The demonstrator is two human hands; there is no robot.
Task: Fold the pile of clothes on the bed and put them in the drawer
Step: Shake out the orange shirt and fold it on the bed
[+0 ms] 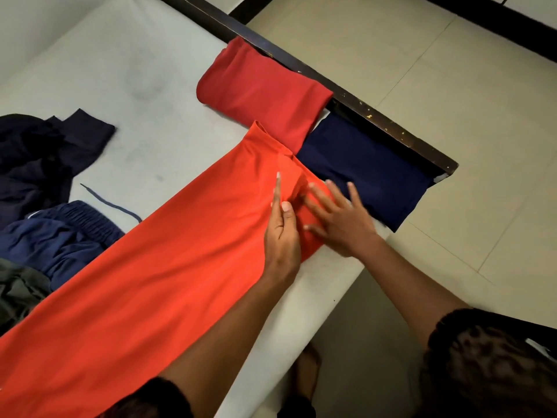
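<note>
A long orange garment (168,260) lies stretched diagonally across the pale mattress (120,70), folded lengthwise. My left hand (281,230) rests on its upper part, index finger straight, thumb against a small raised fold of the cloth. My right hand (337,215) lies flat beside it with fingers spread, pressing the orange cloth down near the mattress edge. A folded red garment (259,89) and a folded navy garment (361,167) lie side by side along the bed's dark frame.
Unfolded dark navy clothes (39,164), navy shorts with an elastic waistband (60,233) and a grey-green piece (18,291) are heaped at the left. A dark wooden bed rail (346,95) borders the mattress. Beige tiled floor (452,70) lies to the right.
</note>
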